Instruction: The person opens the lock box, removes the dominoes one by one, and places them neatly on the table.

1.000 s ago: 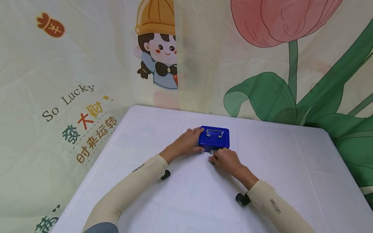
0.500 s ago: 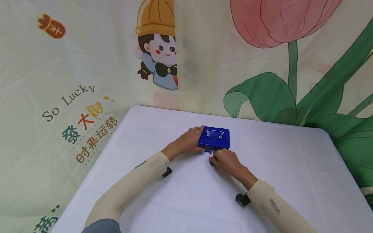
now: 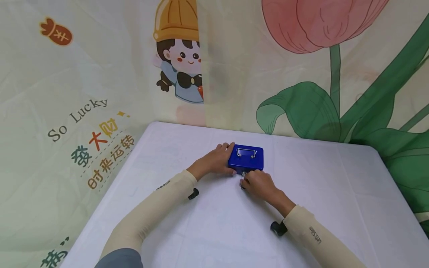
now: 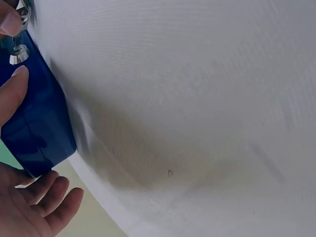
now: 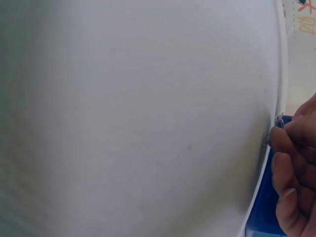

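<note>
A small blue cash box [image 3: 248, 163] with a wire handle on its lid lies on the white table. My left hand [image 3: 219, 160] holds the box by its left side. In the left wrist view, its thumb [image 4: 14, 96] lies against the front face near the round metal lock [image 4: 19, 54], and the other fingers are at the box's side. At the front, my right hand [image 3: 262, 184] pinches a small key [image 3: 243, 176] at the lock. Metal rings [image 5: 280, 121] show by the right fingertips in the right wrist view. The key's shaft is mostly hidden. The lid is down.
The white-covered table [image 3: 321, 193] spreads around the box on all sides. Behind it hangs a printed cloth backdrop [image 3: 231, 74] close to the far edge. A black wrist camera [image 3: 279, 228] hangs below the right forearm, another below the left.
My left hand's fingers have shifted slightly along the box's left edge, and the left forearm has moved a little rightward. The right hand stays at the lock with almost no visible movement.
</note>
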